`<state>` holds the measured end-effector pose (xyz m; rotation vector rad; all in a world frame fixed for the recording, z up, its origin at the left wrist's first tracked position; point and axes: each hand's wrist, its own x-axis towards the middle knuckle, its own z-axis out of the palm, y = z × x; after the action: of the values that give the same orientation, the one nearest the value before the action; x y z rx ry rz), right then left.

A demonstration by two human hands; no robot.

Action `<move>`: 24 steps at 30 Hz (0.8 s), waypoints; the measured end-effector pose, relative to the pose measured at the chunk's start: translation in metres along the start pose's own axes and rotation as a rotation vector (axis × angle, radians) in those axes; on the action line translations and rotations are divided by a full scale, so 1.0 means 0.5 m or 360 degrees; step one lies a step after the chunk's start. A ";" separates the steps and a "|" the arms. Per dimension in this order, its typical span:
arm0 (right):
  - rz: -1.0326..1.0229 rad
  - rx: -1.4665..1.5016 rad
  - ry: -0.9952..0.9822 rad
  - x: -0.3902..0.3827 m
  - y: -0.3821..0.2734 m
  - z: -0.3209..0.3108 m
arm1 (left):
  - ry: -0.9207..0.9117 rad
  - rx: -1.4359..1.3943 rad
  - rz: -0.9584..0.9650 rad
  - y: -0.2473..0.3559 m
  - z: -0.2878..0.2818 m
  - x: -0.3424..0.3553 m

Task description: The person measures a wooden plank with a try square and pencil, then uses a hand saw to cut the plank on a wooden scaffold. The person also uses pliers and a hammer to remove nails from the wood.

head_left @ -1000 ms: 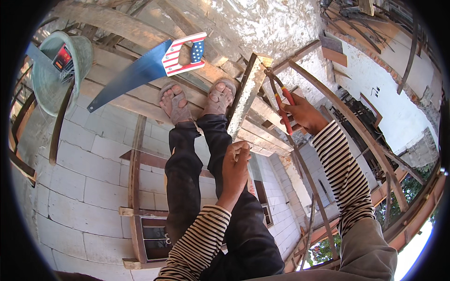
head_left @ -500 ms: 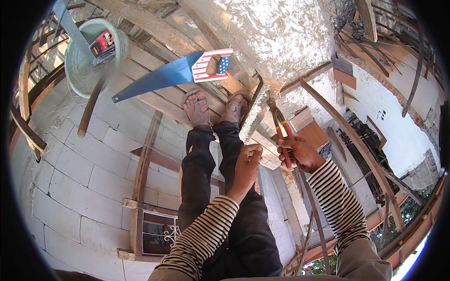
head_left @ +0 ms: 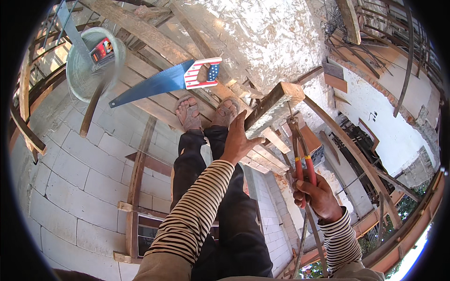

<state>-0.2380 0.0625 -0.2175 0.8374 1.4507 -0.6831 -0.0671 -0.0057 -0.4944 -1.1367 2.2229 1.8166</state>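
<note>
In my right hand [head_left: 319, 194] is a pair of pincers [head_left: 308, 163] with red handles, gripped in a closed fist. The jaws point away from me, right beside the end of a thick wooden beam [head_left: 268, 111]. A thin nail-like piece shows between jaws and beam; whether they grip it I cannot tell. My left hand [head_left: 237, 141] is spread at the beam's left side, thumb out toward its near edge, holding nothing. Beyond my feet lies a handsaw [head_left: 164, 82] with a blue blade and a striped, starred handle.
Planks [head_left: 154, 102] lie under my sandalled feet, high beside a pale block wall [head_left: 93, 187]. At the far left stands a bucket [head_left: 71, 77] with a red packet and a metal blade in it. A long slanting timber [head_left: 349, 143] crosses on the right.
The beam end has come up between my hands. My left hand has opened and moved up against it. My right hand has shifted down and right with the pincers.
</note>
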 end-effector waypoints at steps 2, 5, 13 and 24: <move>0.0024 -0.0127 0.0063 -0.075 0.003 0.000 | -0.0258 -0.0418 -0.0183 0.038 0.008 0.022; -0.0042 -0.0189 0.0118 -0.176 0.007 -0.009 | -0.0463 -0.0701 -0.0366 0.121 0.000 0.040; -0.0696 -0.0160 0.0499 -0.477 0.059 -0.046 | -0.0166 -0.0519 0.0534 0.463 -0.049 0.110; -0.0586 0.0533 -0.0278 -0.439 0.047 -0.010 | 0.0096 0.0293 0.0631 0.450 -0.313 0.083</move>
<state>-0.2278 0.0594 0.0031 0.7462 1.3624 -1.2730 -0.1616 -0.1535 -0.2801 -0.7691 2.7408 1.6616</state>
